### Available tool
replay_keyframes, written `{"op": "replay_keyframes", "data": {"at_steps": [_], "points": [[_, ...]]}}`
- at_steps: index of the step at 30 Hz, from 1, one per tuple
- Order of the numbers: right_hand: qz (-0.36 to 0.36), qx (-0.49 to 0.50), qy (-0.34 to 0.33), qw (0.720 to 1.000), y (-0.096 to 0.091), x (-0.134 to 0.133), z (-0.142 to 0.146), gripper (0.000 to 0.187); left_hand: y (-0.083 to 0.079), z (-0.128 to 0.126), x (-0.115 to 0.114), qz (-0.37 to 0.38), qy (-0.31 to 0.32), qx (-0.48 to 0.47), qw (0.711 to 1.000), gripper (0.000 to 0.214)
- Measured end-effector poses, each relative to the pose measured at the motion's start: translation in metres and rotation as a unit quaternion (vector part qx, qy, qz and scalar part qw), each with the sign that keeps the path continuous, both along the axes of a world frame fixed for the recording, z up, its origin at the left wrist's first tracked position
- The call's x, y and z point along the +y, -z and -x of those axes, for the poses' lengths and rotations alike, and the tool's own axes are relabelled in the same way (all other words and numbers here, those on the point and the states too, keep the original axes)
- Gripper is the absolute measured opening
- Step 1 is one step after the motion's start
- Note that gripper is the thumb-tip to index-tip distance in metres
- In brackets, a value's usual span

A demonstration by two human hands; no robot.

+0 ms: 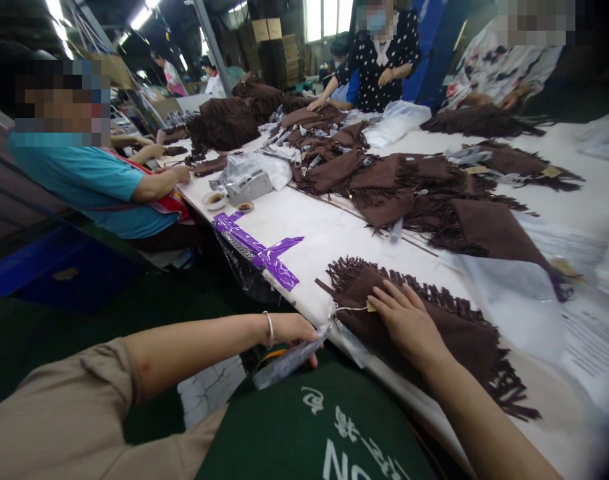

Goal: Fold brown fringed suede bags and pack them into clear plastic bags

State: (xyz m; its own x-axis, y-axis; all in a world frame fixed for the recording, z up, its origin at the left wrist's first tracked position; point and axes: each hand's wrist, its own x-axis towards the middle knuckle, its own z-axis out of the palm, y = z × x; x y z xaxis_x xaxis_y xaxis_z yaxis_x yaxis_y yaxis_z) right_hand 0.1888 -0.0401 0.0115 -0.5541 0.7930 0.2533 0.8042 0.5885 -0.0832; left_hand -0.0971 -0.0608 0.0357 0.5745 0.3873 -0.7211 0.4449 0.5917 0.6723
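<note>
A dark brown fringed scarf point(449, 333) lies folded flat at the table's near edge. My right hand point(407, 323) rests on top of it, palm down with the fingers stretched out. The fingertips are beside a small tan tag point(371, 307) on a pale string that runs towards the scarf's left edge. Just off the table edge, my left hand point(297, 331) is closed with its fingers curled round a small clear plastic packet point(289, 365). The packet partly covers those fingers. Something orange shows behind the packet; its kind is unclear.
Brown fringed scarves point(379, 177) with plastic packets are heaped along the table point(314, 223). Purple tape point(264, 253) marks the left edge, near a metal box point(251, 187) and small dishes point(215, 199). A person in a turquoise shirt point(84, 177) sits left; others work opposite.
</note>
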Motion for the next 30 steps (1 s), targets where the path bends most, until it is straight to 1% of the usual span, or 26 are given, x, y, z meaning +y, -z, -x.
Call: {"op": "replay_keyframes", "data": {"at_steps": [1,2,4,5,7,10,12,13,14,15,18,19,20,22,24,25,27,30], "points": [[0.021,-0.008,0.022,0.999,0.006,0.001,-0.001,0.039,0.008,-0.01,-0.001,0.033,-0.023,-0.017,0.999,0.041],[0.043,-0.011,0.044,0.998,0.011,0.001,-0.002,0.042,0.016,-0.02,-0.002,0.051,-0.045,-0.023,0.997,0.039],[0.082,-0.01,0.07,0.994,0.017,-0.003,-0.004,0.059,0.027,-0.04,-0.004,0.059,-0.081,-0.027,0.995,0.034],[0.101,-0.01,0.075,0.992,0.016,-0.006,-0.004,0.064,0.031,-0.05,-0.005,0.059,-0.094,-0.028,0.993,0.033],[0.144,-0.015,0.086,0.986,0.009,-0.011,-0.002,0.069,0.036,-0.068,-0.008,0.062,-0.114,-0.032,0.991,0.032],[0.212,-0.039,0.11,0.97,-0.006,-0.016,0.01,0.075,0.039,-0.089,-0.013,0.055,-0.165,-0.035,0.984,0.036],[0.241,-0.059,0.115,0.962,-0.011,-0.021,0.019,0.083,0.04,-0.096,-0.016,0.038,-0.203,-0.038,0.978,0.039],[0.245,-0.068,0.112,0.961,-0.012,-0.024,0.023,0.088,0.04,-0.096,-0.018,0.033,-0.21,-0.039,0.976,0.041],[0.241,-0.074,0.108,0.962,-0.01,-0.027,0.026,0.092,0.04,-0.094,-0.02,0.032,-0.203,-0.041,0.978,0.043],[0.229,-0.077,0.105,0.964,-0.008,-0.031,0.028,0.092,0.039,-0.089,-0.02,0.034,-0.183,-0.045,0.981,0.045],[0.16,-0.068,0.109,0.979,0.005,-0.044,0.03,0.077,0.031,-0.062,-0.016,0.033,-0.096,-0.051,0.994,0.049],[0.134,-0.062,0.11,0.983,0.008,-0.049,0.03,0.076,0.027,-0.051,-0.013,0.021,-0.092,-0.048,0.994,0.049],[0.111,-0.055,0.113,0.986,0.012,-0.052,0.031,0.076,0.023,-0.04,-0.009,0.009,-0.108,-0.044,0.993,0.049],[0.071,-0.044,0.127,0.988,0.016,-0.057,0.034,0.076,0.017,-0.021,-0.001,0.008,-0.175,-0.039,0.984,0.051],[0.042,-0.038,0.147,0.988,0.018,-0.056,0.038,0.07,0.016,-0.011,0.004,0.039,-0.227,-0.06,0.971,0.056],[0.033,-0.038,0.15,0.987,0.019,-0.053,0.038,0.066,0.017,-0.009,0.006,0.061,-0.24,-0.076,0.966,0.059],[0.02,-0.042,0.14,0.989,0.021,-0.046,0.036,0.061,0.023,-0.012,0.007,0.107,-0.246,-0.117,0.956,0.066],[0.003,-0.043,0.103,0.994,0.023,-0.034,0.023,0.063,0.033,-0.029,0.008,0.168,-0.245,-0.201,0.933,0.076]]}}
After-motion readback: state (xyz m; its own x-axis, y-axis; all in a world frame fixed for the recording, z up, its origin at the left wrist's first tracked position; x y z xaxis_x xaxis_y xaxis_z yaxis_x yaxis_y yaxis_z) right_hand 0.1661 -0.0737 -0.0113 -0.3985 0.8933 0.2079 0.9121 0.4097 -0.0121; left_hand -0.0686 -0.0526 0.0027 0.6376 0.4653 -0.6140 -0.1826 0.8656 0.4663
